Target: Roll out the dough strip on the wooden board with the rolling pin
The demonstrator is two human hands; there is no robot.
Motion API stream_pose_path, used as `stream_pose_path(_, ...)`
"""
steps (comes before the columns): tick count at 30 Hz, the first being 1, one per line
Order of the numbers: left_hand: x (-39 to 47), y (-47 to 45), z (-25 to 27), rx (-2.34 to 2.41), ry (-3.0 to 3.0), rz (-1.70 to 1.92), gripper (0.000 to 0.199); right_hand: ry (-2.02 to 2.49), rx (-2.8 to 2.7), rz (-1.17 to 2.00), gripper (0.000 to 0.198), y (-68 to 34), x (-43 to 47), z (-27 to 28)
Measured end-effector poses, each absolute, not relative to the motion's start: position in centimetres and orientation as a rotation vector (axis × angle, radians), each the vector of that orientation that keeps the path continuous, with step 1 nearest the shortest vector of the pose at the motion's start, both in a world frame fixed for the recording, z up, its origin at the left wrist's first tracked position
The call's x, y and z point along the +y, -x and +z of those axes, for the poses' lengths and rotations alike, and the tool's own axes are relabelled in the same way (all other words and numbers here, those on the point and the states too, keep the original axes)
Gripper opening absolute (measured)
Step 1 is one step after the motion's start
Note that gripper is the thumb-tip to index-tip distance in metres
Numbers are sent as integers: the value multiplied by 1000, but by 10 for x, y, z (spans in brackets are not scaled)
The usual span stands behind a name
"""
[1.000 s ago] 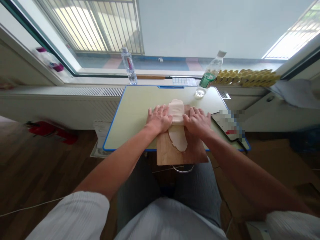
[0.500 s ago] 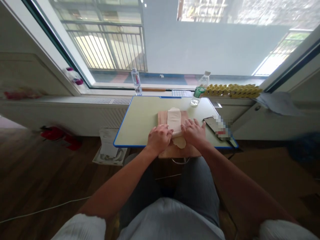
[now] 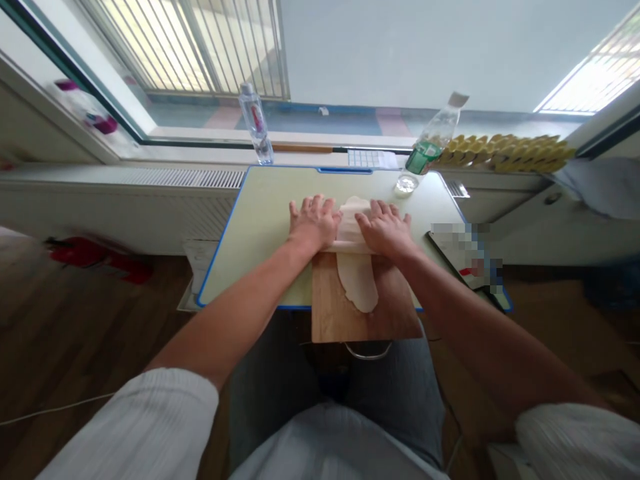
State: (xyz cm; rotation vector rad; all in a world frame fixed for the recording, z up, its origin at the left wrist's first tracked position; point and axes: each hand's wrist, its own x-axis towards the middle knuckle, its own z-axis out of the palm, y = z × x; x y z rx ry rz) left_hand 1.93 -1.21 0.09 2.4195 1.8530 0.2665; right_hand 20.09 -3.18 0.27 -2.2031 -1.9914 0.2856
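A long, flat strip of pale dough [image 3: 358, 283] lies lengthwise on a wooden board [image 3: 333, 321]. Across it rests a thin, light rolling pin [image 3: 353, 247], with dough showing on both its near and far sides. My left hand [image 3: 314, 223] bears down on the pin's left end, palm low and fingers spread forward. At the other end my right hand [image 3: 386, 230] presses the same way, its fingers stretched out and the thumb over the dough. Both palms hide the ends of the pin.
Under the board is a small blue-edged table [image 3: 260, 220]. A green-labelled bottle [image 3: 425, 152] stands at its back right, and a phone [image 3: 457, 257] lies at the right. Another bottle [image 3: 257, 127] and yellow scalloped trays [image 3: 505, 153] are along the windowsill.
Both hands have moved forward, away from my body, with the rolling pin under them. More dough now shows on the near side of the pin. The fingers have stretched out.
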Motion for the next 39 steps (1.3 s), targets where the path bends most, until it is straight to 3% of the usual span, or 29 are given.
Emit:
stream_pose_path(6, -10, -20, -2, 1786, -2416, 198, 68, 2254, -1974, 286, 85, -201, -31, -1)
stream_pose_path(15, -64, -14, -2, 1704, -2391, 98, 70, 2245, -1986, 118, 81, -190, -103, 0)
stream_pose_path(28, -225, 15, -12, 1513, -2605, 509, 58, 2089, -2110, -205, 69, -181, -261, -13)
stream_pose_path(34, -206, 2, -7, 1518, -2524, 641, 45, 2153, -2071, -96, 59, -178, -226, 7)
stream_pose_path(39, -182, -8, -6, 1585, -2511, 604, 47, 2192, -1994, -113, 64, -179, -201, -4)
